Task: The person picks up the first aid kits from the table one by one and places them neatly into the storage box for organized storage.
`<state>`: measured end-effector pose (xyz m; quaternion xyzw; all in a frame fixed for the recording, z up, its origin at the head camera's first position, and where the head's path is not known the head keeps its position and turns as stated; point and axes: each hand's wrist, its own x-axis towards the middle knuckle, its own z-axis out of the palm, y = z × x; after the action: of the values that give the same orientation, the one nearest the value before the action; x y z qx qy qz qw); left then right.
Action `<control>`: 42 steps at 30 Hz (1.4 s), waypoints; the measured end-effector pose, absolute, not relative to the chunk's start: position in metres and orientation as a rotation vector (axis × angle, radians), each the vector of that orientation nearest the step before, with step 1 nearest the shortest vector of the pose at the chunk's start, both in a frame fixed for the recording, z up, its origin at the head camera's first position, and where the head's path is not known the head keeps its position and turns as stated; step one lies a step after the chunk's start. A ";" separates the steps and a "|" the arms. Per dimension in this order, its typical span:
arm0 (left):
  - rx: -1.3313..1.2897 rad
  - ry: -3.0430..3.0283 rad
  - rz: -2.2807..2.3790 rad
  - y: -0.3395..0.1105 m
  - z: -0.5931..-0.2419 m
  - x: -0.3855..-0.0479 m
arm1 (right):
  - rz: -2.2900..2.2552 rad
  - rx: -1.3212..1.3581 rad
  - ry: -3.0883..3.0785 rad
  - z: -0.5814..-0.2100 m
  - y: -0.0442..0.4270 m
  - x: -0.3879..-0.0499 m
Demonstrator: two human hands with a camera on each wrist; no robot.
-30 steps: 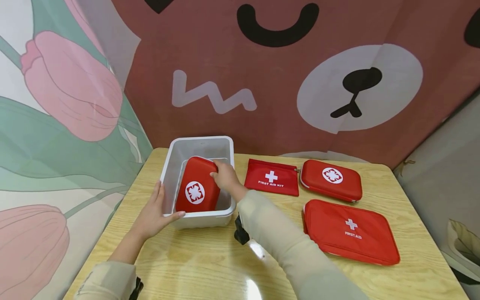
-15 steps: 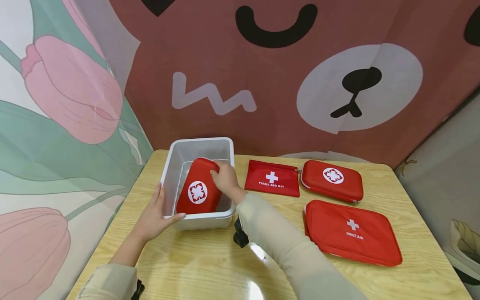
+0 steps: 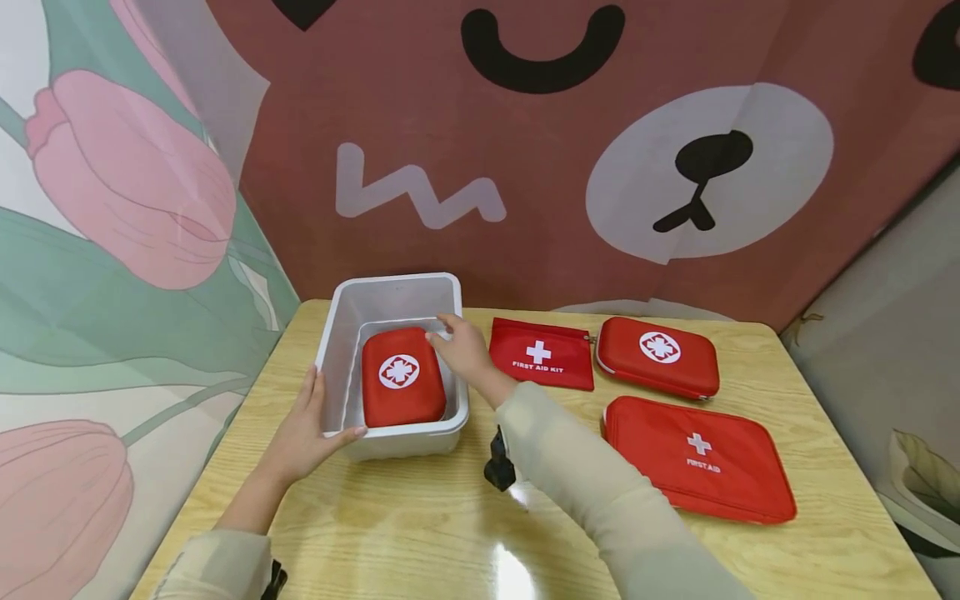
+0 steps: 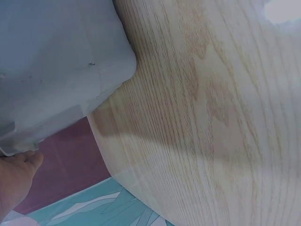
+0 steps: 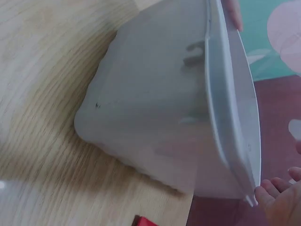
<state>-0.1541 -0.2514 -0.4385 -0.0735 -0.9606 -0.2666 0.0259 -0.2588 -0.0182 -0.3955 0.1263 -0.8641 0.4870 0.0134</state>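
A white bin (image 3: 397, 430) stands at the table's left with a red hard case (image 3: 405, 379) lying flat in it, its round white emblem facing up. My left hand (image 3: 303, 433) grips the bin's near left corner, thumb over the front rim, fingers along the left wall. In the left wrist view, that hand (image 4: 16, 179) is at the rim. My right hand (image 3: 465, 350) is over the bin's right rim, fingers loosely bent, holding nothing. The right wrist view shows the right hand (image 5: 282, 202) close by a corner of the bin (image 5: 141, 103); whether it touches is unclear.
Right of the bin, a flat red pouch (image 3: 542, 354) and a second red hard case (image 3: 658, 358) lie near the table's back edge. A larger red bag (image 3: 701, 458) lies in front of them. A patterned cloth (image 3: 540, 208) hangs behind the table.
The red case in the bin has gone from tilted to lying flat. My right hand has let go of it and moved slightly right. My left hand has stayed at the bin's corner.
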 end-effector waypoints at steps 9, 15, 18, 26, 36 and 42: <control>-0.248 -2.939 -0.863 -0.250 -0.438 -0.153 | 1.631 0.306 -2.651 -0.407 0.014 -0.255; -0.248 -2.944 -0.844 -0.252 -0.437 -0.153 | 1.660 0.242 -2.662 -0.418 0.029 -0.245; -0.247 -2.941 -0.840 -0.253 -0.438 -0.154 | 1.675 0.217 -2.654 -0.422 0.036 -0.241; -0.234 -2.953 -0.845 -0.251 -0.437 -0.153 | 1.703 0.135 -2.674 -0.436 0.055 -0.237; -0.239 -2.954 -0.834 -0.251 -0.435 -0.153 | 1.721 0.042 -2.676 -0.447 0.083 -0.224; -0.230 -2.957 -0.850 -0.252 -0.438 -0.154 | 1.704 -0.022 -2.696 -0.454 0.106 -0.216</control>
<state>-0.1536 -0.2520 -0.4384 -0.0744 -0.9580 -0.2754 0.0280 -0.2157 0.1061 -0.4542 -0.0070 -0.8451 0.5341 -0.0239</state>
